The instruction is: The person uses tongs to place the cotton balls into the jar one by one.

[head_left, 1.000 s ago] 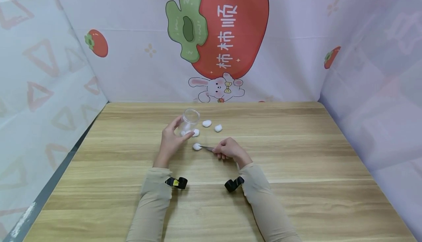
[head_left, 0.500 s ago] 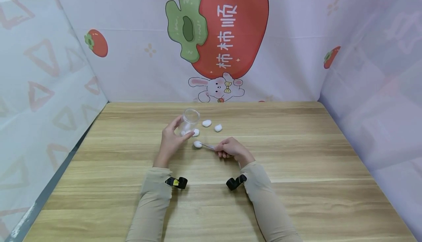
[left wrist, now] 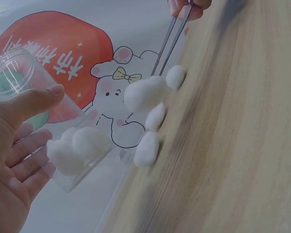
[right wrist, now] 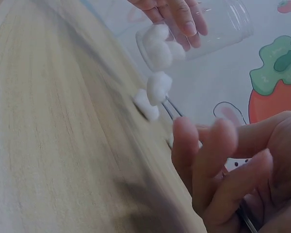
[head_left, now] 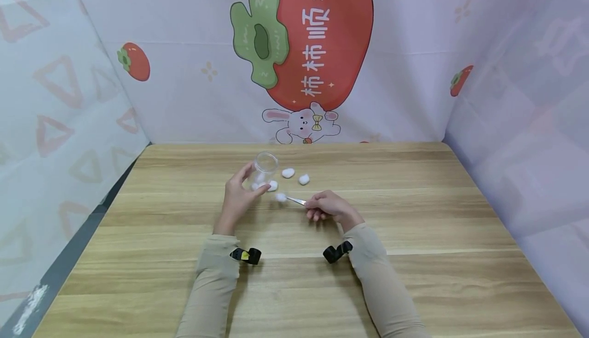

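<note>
My left hand [head_left: 239, 195] holds a clear jar [head_left: 266, 163] upright between thumb and fingers, its mouth uncovered. Several cotton balls [left wrist: 77, 148] lie at the bottom of the jar, visible through its wall. Metal tweezers [left wrist: 170, 43] are pinched in my right hand [head_left: 329, 206], thumb on one side and curled fingers on the other. Their tips grip one cotton ball [right wrist: 159, 88], which hangs above the table, just right of the jar and nearer to me.
Three loose cotton balls lie beyond the tweezers: one beside the jar's base [head_left: 273, 186], one farther back [head_left: 288, 173] and one to the right [head_left: 303, 179]. The wooden table [head_left: 414, 276] ends at a printed backdrop [head_left: 184, 97], with fabric walls on both sides.
My right hand has shifted to the right, and the cotton ball in the tweezers has risen from the table, moving slightly right and away from me. My left hand and the jar hold still.
</note>
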Action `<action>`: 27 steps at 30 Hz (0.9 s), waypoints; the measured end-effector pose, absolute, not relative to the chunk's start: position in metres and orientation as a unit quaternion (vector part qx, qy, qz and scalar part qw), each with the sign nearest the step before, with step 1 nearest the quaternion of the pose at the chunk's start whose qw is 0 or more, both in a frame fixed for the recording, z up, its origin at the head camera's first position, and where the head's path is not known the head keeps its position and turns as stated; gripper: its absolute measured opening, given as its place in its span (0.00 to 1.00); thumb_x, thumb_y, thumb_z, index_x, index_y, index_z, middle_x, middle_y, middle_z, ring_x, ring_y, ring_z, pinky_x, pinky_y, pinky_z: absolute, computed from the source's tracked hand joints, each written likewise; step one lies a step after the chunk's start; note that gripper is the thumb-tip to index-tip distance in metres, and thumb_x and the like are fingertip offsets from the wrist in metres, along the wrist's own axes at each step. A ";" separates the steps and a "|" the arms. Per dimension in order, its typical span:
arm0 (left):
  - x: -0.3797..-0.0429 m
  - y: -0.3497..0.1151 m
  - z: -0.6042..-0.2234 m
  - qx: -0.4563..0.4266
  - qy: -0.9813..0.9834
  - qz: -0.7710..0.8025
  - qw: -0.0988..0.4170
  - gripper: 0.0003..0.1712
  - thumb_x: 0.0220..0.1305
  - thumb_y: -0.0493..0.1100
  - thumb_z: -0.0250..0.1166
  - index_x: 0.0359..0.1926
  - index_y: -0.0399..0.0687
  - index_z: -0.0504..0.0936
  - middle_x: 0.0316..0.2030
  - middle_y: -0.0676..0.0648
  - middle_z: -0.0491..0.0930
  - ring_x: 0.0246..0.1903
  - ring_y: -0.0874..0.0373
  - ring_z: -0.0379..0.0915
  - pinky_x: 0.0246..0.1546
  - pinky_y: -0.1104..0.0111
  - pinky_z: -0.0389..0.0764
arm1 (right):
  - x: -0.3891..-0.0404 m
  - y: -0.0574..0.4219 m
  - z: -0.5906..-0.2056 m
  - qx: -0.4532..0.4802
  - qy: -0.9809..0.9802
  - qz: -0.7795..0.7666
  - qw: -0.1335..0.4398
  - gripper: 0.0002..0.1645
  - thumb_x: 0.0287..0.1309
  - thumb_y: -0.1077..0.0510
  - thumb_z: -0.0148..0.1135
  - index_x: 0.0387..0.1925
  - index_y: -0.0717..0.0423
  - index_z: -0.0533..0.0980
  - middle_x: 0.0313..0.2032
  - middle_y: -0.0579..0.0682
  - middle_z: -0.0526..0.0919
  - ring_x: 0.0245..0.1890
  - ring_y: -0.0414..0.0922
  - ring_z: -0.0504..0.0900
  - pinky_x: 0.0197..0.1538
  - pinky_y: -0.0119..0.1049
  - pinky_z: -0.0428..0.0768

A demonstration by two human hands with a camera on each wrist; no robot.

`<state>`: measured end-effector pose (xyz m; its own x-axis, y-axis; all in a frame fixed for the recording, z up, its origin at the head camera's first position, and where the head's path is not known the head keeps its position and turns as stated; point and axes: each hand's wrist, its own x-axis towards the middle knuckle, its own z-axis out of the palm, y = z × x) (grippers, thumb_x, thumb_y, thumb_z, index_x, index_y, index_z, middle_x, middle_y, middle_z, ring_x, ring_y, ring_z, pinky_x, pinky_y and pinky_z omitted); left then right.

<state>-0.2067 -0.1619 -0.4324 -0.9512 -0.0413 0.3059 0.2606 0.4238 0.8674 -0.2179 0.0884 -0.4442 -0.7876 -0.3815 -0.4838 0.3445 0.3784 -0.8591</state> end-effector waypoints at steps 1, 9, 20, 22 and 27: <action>-0.207 -0.162 -0.432 -0.066 -0.832 -0.533 0.142 0.40 0.47 0.40 0.76 0.62 0.38 0.71 0.60 0.36 0.76 0.61 0.41 0.72 0.70 0.50 0.67 | -0.218 0.090 -0.444 -0.019 0.764 -0.557 0.324 0.10 0.66 0.60 0.54 0.35 0.64 0.75 0.16 0.42 0.78 0.14 0.32 0.69 0.18 0.21 0.64; -0.207 -0.162 -0.433 -0.062 -0.834 -0.529 0.140 0.40 0.47 0.40 0.77 0.62 0.37 0.71 0.60 0.36 0.76 0.61 0.41 0.72 0.70 0.50 0.68 | -0.218 0.099 -0.437 -0.041 0.777 -0.547 0.308 0.11 0.66 0.57 0.54 0.29 0.59 0.75 0.15 0.41 0.73 0.13 0.33 0.61 0.17 0.24 0.57; -0.206 -0.160 -0.432 -0.072 -0.833 -0.530 0.143 0.42 0.45 0.37 0.77 0.62 0.37 0.70 0.60 0.35 0.76 0.60 0.41 0.73 0.69 0.49 0.68 | -0.219 0.109 -0.429 -0.036 0.769 -0.564 0.298 0.10 0.66 0.59 0.54 0.33 0.63 0.77 0.15 0.40 0.73 0.13 0.32 0.62 0.17 0.23 0.58; -0.207 -0.160 -0.432 -0.073 -0.833 -0.530 0.143 0.42 0.45 0.37 0.77 0.62 0.37 0.70 0.60 0.34 0.76 0.60 0.41 0.73 0.69 0.49 0.69 | -0.219 0.111 -0.427 -0.035 0.768 -0.567 0.297 0.11 0.66 0.59 0.54 0.36 0.65 0.76 0.15 0.40 0.74 0.13 0.32 0.62 0.17 0.22 0.58; -0.207 -0.160 -0.432 -0.071 -0.831 -0.532 0.143 0.41 0.46 0.37 0.77 0.62 0.36 0.71 0.59 0.35 0.76 0.59 0.41 0.74 0.69 0.50 0.69 | -0.220 0.117 -0.419 -0.052 0.771 -0.564 0.291 0.15 0.66 0.59 0.53 0.39 0.71 0.74 0.15 0.40 0.73 0.13 0.31 0.61 0.17 0.22 0.58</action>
<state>-0.2066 -0.1598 -0.4319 -0.9491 -0.0348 0.3130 0.2697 0.4234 0.8649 -0.2198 0.1171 -0.4193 -0.8249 -0.4092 -0.3901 0.2478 0.3586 -0.9000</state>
